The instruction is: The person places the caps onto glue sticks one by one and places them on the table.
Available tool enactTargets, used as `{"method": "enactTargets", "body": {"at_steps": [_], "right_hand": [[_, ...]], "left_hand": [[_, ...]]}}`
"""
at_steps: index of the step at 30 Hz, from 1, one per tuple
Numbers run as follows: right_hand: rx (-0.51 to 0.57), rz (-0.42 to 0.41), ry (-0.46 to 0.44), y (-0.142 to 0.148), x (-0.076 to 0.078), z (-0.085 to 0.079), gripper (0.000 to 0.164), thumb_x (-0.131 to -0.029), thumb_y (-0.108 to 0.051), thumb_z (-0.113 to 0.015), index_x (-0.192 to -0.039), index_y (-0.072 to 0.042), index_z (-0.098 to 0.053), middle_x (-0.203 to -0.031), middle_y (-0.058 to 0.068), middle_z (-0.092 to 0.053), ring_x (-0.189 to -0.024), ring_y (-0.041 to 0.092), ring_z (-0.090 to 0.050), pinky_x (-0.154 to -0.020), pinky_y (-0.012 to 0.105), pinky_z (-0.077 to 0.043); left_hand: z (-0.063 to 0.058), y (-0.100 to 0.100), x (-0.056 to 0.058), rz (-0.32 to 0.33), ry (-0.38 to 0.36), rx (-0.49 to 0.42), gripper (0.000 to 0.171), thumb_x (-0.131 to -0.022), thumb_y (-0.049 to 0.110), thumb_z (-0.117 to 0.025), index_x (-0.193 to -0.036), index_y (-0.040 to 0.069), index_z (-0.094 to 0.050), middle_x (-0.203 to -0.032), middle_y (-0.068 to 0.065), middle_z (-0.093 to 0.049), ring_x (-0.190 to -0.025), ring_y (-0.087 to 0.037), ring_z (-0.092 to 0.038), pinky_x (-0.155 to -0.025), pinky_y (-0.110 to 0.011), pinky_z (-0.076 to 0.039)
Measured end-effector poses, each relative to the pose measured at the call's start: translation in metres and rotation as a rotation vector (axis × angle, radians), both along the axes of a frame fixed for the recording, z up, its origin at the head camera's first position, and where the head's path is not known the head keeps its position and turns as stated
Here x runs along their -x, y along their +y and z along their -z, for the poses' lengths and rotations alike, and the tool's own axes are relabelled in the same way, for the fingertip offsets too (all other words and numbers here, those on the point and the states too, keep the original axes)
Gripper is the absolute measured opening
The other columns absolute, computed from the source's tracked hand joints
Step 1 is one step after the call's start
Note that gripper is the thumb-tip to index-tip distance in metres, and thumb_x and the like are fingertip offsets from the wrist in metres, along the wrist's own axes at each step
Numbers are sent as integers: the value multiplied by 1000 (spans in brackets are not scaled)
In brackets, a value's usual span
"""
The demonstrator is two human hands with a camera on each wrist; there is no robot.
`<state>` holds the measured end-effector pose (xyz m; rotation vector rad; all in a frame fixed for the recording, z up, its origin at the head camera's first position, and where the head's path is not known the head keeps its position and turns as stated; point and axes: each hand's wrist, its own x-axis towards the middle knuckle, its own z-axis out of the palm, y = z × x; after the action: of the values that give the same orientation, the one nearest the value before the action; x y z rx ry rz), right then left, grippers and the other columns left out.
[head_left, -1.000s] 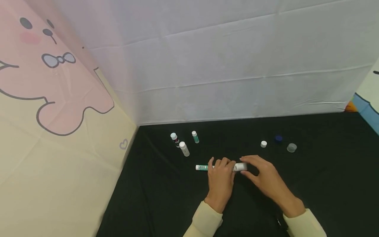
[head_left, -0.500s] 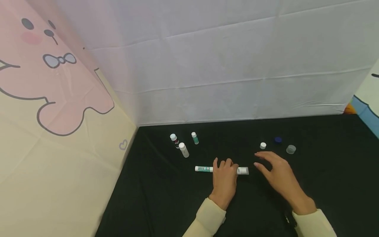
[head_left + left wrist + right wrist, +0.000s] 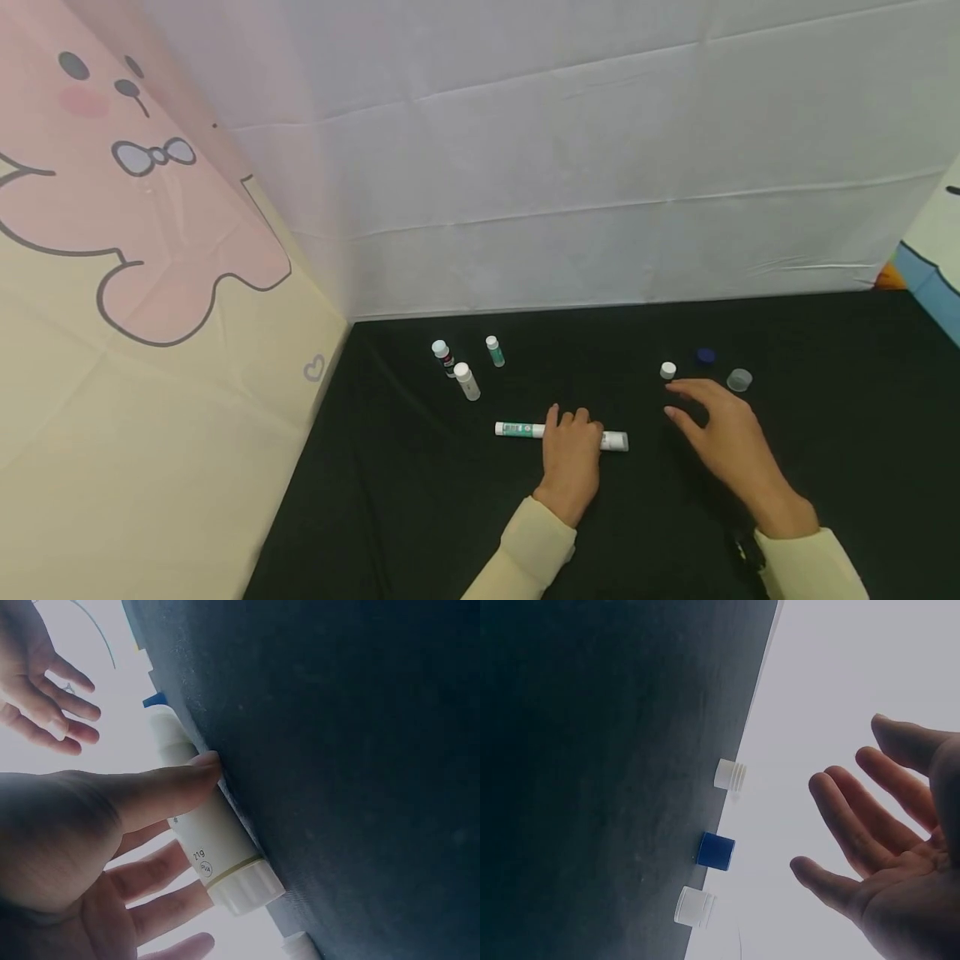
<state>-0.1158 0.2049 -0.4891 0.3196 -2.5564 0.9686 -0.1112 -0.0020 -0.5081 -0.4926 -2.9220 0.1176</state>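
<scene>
My left hand point(image 3: 572, 458) grips a long white glue stick point(image 3: 520, 430) with a green label, lying crosswise low over the black cloth. Its right end looks pale and translucent, and its middle is hidden under my fingers. In the left wrist view my thumb lies across the white barrel point(image 3: 217, 832), marked 21g and PVA, with the fingers behind it. My right hand point(image 3: 731, 437) holds nothing, thumb and fingers apart. Beyond its fingertips are a small white cap point(image 3: 668, 370), a dark blue cap point(image 3: 705, 357) and a clear cap point(image 3: 739, 380).
At the back left stand a dark white-capped tube point(image 3: 442, 354), a white tube point(image 3: 467, 382) and a small green tube point(image 3: 496, 352). Black cloth point(image 3: 420, 500) covers the table. A white sheet point(image 3: 525, 167) hangs behind it, a printed one on the left.
My right hand has drawn away from the right end of the glue stick and shifted right, near the caps. My left hand keeps its hold, having moved slightly right and down.
</scene>
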Motion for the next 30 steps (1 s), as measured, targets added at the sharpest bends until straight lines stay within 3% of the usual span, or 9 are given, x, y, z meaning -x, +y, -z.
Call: {"method": "enactTargets", "body": {"at_steps": [9, 15, 21, 30], "right_hand": [[-8, 3, -24, 8, 3, 0, 37, -84, 2, -86, -119, 4, -73, -119, 29, -70, -107, 52, -67, -86, 67, -51], [-13, 10, -19, 18, 5, 0, 38, -84, 3, -85, -120, 5, -72, -122, 31, -69, -112, 55, -64, -89, 69, -49], [-27, 31, -1, 28, 7, 1, 40, -84, 4, -84, -121, 5, -70, -121, 33, -68, -110, 54, -64, -86, 68, -49], [-20, 88, 7, 40, 9, 3, 43, -82, 8, -83, -123, 6, -69, -124, 35, -64, -107, 56, -63, -83, 70, -48]], "left_hand": [[-3, 0, -2, -3, -16, 25, 32, -74, 15, -94, -101, 28, -84, -101, 6, -72, -97, -13, -68, -110, -37, -47], [-7, -3, -4, 6, 1, -20, 28, -80, 24, -93, -106, 26, -83, -102, 5, -71, -99, -15, -67, -110, -38, -48], [-19, -13, -5, -44, 42, -148, 36, -85, 36, -90, -117, 22, -80, -113, 2, -72, -109, -18, -67, -113, -44, -47], [-34, -47, 2, -169, 171, -420, 36, -89, 24, -87, -122, 12, -78, -117, -5, -71, -111, -25, -66, -112, -53, -46]]}}
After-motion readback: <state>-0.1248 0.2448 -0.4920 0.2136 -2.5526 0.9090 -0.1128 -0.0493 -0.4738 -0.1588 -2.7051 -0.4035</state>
